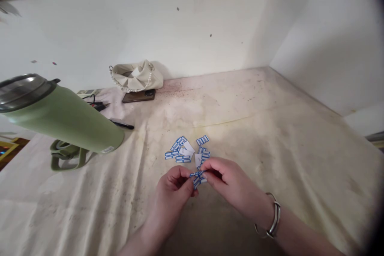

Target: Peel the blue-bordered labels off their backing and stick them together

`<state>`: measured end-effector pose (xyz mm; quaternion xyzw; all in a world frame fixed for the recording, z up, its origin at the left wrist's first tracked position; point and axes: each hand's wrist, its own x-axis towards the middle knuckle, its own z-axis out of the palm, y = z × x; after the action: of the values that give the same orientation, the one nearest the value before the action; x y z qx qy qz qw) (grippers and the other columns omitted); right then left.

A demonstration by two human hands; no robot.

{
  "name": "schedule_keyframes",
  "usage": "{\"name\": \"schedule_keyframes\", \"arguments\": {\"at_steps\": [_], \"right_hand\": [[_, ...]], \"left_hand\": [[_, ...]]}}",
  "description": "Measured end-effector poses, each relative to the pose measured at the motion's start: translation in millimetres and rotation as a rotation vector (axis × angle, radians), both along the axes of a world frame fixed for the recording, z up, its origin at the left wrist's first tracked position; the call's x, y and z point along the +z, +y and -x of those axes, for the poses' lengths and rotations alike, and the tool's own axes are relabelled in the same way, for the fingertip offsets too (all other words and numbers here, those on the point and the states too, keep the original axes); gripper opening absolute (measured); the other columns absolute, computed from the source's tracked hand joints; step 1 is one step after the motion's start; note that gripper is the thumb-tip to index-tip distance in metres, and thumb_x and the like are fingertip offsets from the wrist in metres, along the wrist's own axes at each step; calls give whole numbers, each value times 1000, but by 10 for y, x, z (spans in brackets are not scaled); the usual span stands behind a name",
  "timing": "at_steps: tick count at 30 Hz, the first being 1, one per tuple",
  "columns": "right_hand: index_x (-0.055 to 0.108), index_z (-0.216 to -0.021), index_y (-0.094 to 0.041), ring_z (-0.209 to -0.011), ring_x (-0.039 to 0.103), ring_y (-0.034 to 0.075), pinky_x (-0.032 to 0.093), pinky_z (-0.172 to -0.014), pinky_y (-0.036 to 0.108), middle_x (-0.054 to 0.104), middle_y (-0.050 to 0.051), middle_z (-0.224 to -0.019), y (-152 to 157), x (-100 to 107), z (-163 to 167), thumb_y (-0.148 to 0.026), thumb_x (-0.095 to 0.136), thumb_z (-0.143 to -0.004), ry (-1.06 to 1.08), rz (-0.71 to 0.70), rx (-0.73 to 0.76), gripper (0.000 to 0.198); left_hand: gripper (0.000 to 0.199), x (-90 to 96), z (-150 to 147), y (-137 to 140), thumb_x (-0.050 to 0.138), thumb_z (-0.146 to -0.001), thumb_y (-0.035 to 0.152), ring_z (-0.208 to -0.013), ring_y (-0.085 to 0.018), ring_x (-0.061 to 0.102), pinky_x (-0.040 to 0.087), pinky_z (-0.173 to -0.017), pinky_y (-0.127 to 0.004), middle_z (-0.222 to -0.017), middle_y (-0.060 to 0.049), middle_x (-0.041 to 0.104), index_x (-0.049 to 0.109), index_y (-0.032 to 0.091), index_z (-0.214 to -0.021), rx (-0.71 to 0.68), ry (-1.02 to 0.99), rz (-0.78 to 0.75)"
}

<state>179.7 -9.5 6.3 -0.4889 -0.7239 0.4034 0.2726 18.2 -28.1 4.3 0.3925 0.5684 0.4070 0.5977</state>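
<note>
Creased cloth (270,148) spreads beneath; left hand (172,190) and right hand (229,176), both pinched nearly closed, hold blue-bordered labels (197,180).

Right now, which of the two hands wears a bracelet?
The right hand: a silvery bracelet circles its wrist. The left hand, also pinching the small blue-edged pieces, shows a bare wrist.

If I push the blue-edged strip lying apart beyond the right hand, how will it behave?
The blue-edged strip looks paper-thin, so it is probably light and bendy. Lying flat, it would likely slide rather than roll, though creases in the cloth could catch its edge.
</note>
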Motion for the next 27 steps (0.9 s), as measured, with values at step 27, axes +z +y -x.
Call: {"name": "schedule_keyframes", "arguments": {"at_steps": [27], "right_hand": [[56, -93, -19, -59, 48, 11, 39, -50, 20, 53, -3, -68, -23, 16, -5, -27, 62, -76, 167, 217, -15, 20]], "left_hand": [[13, -93, 84, 20, 67, -72, 27, -55, -10, 54, 42, -58, -21, -55, 2, 62, 59, 17, -72, 26, -49, -32]]}}
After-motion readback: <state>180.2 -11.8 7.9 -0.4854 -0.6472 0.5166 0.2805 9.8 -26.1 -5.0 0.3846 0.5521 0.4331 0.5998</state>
